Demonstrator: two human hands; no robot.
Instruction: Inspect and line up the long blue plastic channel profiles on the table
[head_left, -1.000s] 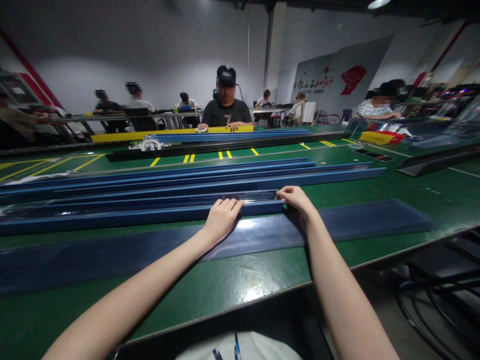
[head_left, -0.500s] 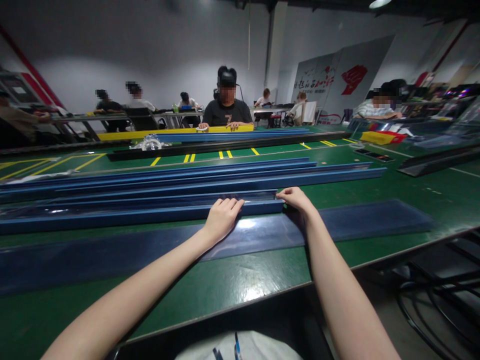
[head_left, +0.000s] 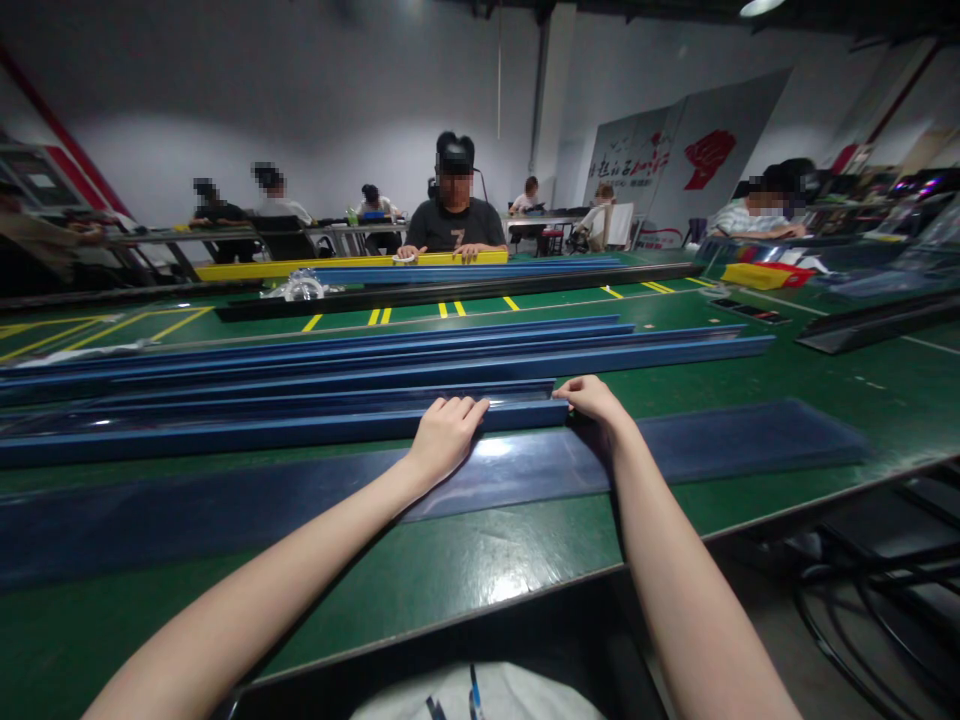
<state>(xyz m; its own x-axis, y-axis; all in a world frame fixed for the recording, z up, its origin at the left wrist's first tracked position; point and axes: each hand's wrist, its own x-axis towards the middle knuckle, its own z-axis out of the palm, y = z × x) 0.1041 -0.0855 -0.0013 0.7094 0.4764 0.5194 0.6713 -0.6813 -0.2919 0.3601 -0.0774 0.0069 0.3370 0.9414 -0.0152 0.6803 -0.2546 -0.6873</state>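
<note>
A long blue channel strip [head_left: 247, 425] lies across the green table [head_left: 480, 560], its right end near the middle of the view. My left hand [head_left: 445, 435] rests on the strip's near wall with the fingers curled over the top edge. My right hand [head_left: 596, 400] is closed on the strip's right end. A thin clear film seems to lie along the strip's top. Beneath both hands a flat dark blue sheet [head_left: 720, 440] stretches left and right along the table.
Several more long blue strips [head_left: 450, 355] lie side by side behind the held one. A black rail [head_left: 465, 290] and a yellow strip [head_left: 337, 268] lie farther back, where a seated person [head_left: 454, 215] works opposite. Other people sit at tables behind and at the right.
</note>
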